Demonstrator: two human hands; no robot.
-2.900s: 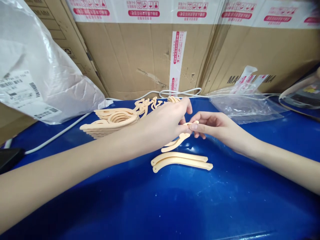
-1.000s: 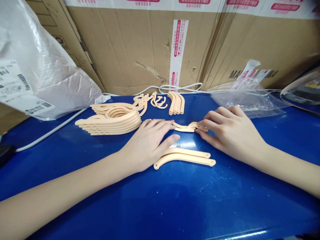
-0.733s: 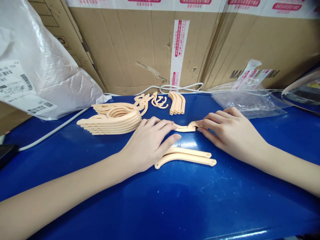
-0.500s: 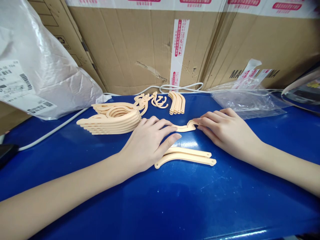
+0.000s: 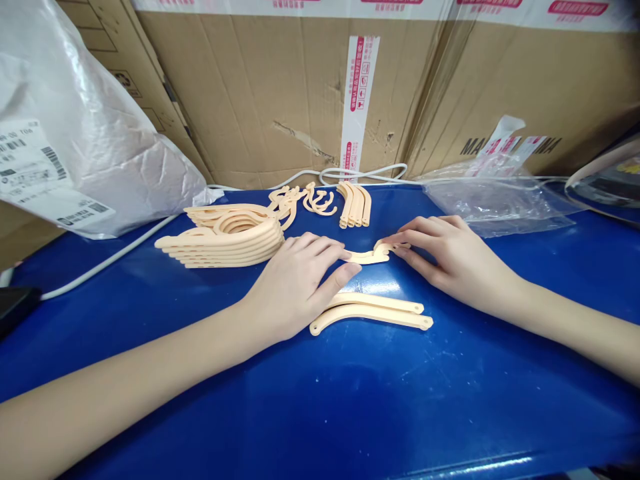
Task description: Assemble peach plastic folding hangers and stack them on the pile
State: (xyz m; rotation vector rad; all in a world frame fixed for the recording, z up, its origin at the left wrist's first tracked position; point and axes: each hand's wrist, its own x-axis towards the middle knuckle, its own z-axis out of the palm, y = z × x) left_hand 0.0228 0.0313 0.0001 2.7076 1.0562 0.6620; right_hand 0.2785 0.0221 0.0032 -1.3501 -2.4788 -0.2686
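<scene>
A peach plastic hanger piece (image 5: 367, 255) lies on the blue table (image 5: 350, 400) between my hands. My left hand (image 5: 300, 280) rests flat on the piece's left end, fingers stretched out. At the right end, my right hand (image 5: 445, 257) has index fingertip and thumb closed on the curled tip. Two curved peach arm pieces (image 5: 373, 310) lie side by side just in front of my left thumb.
A stack of peach hangers (image 5: 225, 240) sits at the left, with hook pieces (image 5: 315, 200) and a bundle of curved pieces (image 5: 355, 203) behind. Cardboard boxes (image 5: 280, 100) wall the back. A white bag (image 5: 75, 133), a white cable (image 5: 115, 257) and a clear bag (image 5: 495, 200) lie around.
Both hands came down from holding the piece in the air and now press it on the table. Over the last second the right hand crept slightly left along it.
</scene>
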